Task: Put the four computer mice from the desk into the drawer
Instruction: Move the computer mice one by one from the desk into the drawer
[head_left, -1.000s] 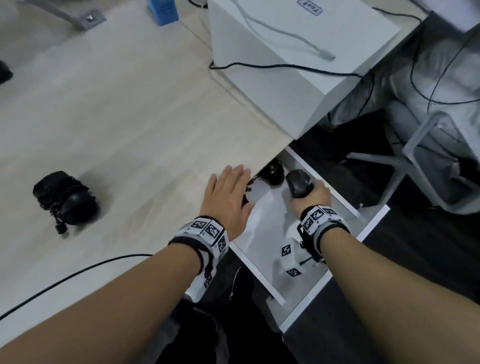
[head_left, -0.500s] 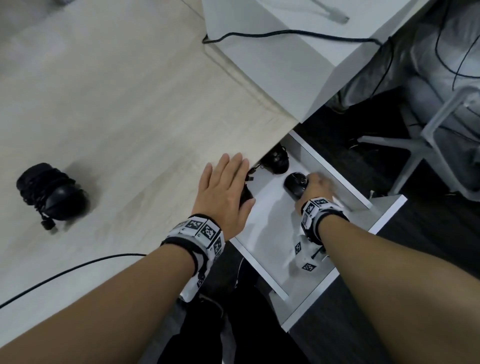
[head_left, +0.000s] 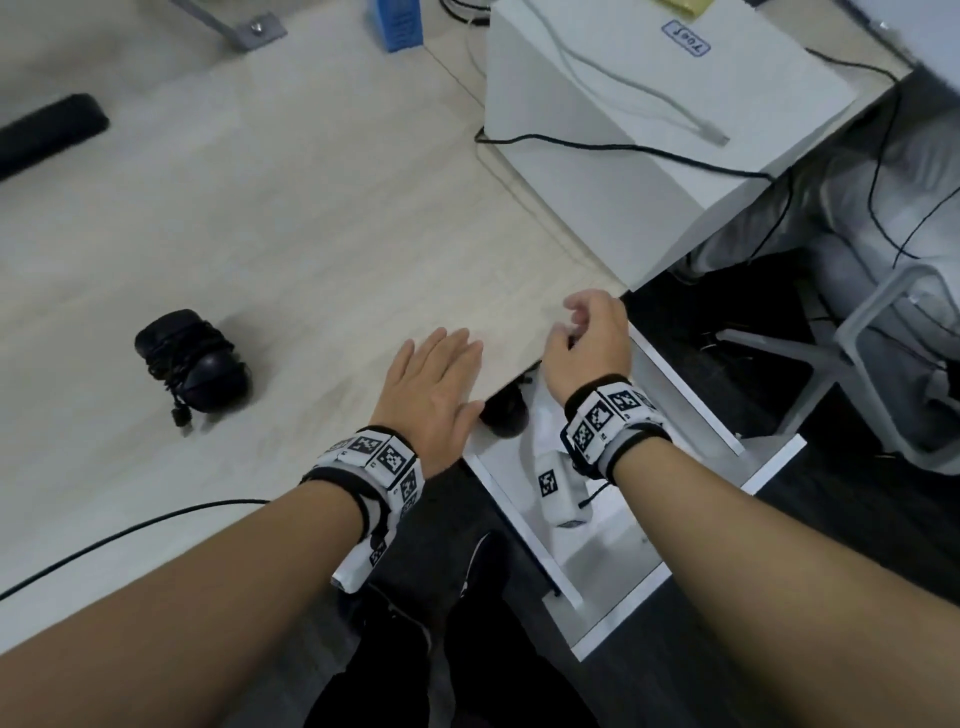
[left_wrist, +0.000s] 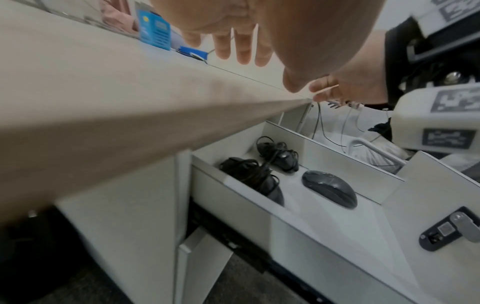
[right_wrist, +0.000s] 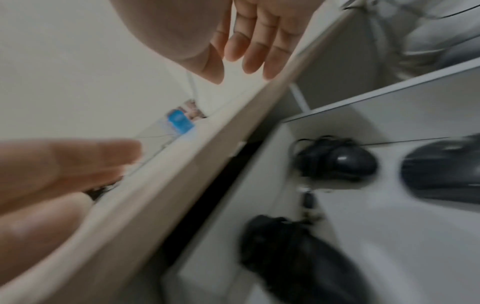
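One black mouse (head_left: 195, 366) with its cord wound round it lies on the desk (head_left: 311, 234), left of both hands. The white drawer (head_left: 691, 405) stands pulled out below the desk edge. It holds two corded black mice (left_wrist: 249, 176) (left_wrist: 279, 156) and a grey cordless mouse (left_wrist: 330, 188). In the head view only one drawer mouse (head_left: 506, 413) shows, under the desk edge. My left hand (head_left: 436, 374) rests flat on the desk by that edge. My right hand (head_left: 582, 332) hovers over the desk corner above the drawer, fingers loosely bent and empty.
A white box (head_left: 649, 130) with cables across it occupies the desk's far right. A blue box (head_left: 397, 23) and a black bar (head_left: 47, 130) sit at the back. A black cable (head_left: 130, 530) crosses the near desk. A chair base (head_left: 831, 364) stands right of the drawer.
My right hand has let go of the grey mouse inside the drawer and risen empty to the desk corner. The left hand has stayed flat on the desk.
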